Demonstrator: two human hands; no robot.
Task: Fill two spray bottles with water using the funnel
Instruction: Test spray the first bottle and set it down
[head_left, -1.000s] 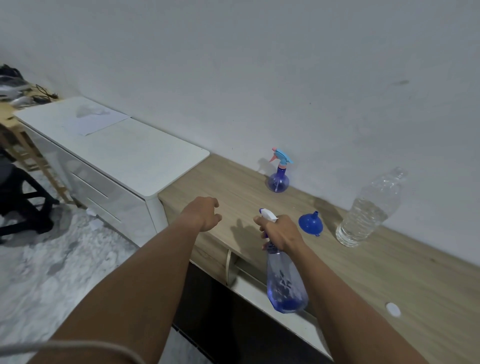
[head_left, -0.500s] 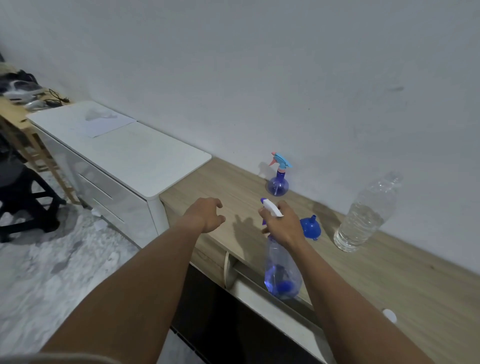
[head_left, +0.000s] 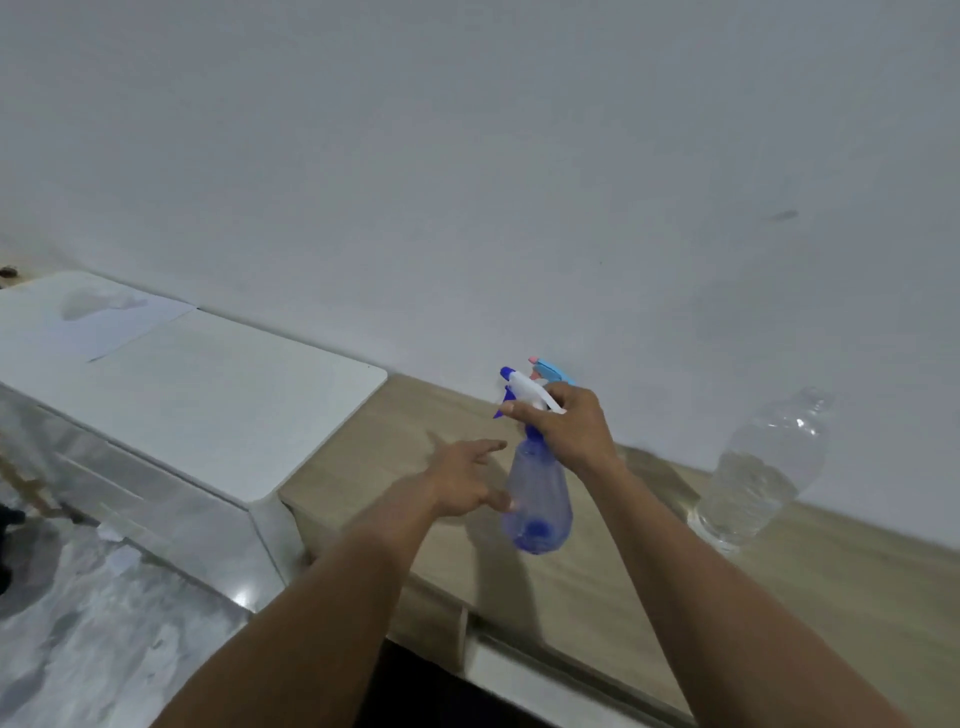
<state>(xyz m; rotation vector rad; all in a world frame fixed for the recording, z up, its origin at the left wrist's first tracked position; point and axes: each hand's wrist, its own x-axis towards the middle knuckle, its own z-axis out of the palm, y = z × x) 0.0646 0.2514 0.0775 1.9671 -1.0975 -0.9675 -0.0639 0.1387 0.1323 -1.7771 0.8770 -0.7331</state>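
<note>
My right hand (head_left: 566, 426) grips the white-and-blue spray head of a translucent blue spray bottle (head_left: 537, 499), held up above the wooden counter (head_left: 779, 582). My left hand (head_left: 467, 480) is spread open beside the bottle's body, its thumb at or near the bottle's side. A second spray bottle stands behind by the wall; only its light-blue and pink trigger head (head_left: 551, 371) shows above my right hand. A clear plastic water bottle (head_left: 753, 478), partly full, stands to the right near the wall. The funnel is hidden.
A white cabinet (head_left: 208, 395) with a sheet of paper (head_left: 104, 317) adjoins the counter on the left. A grey marbled floor (head_left: 104, 623) lies below. The white wall runs close behind the counter.
My right hand has lifted the spray bottle higher and toward the wall. My left hand has opened and moved right to the bottle's side. The view tilted up; the funnel is now covered.
</note>
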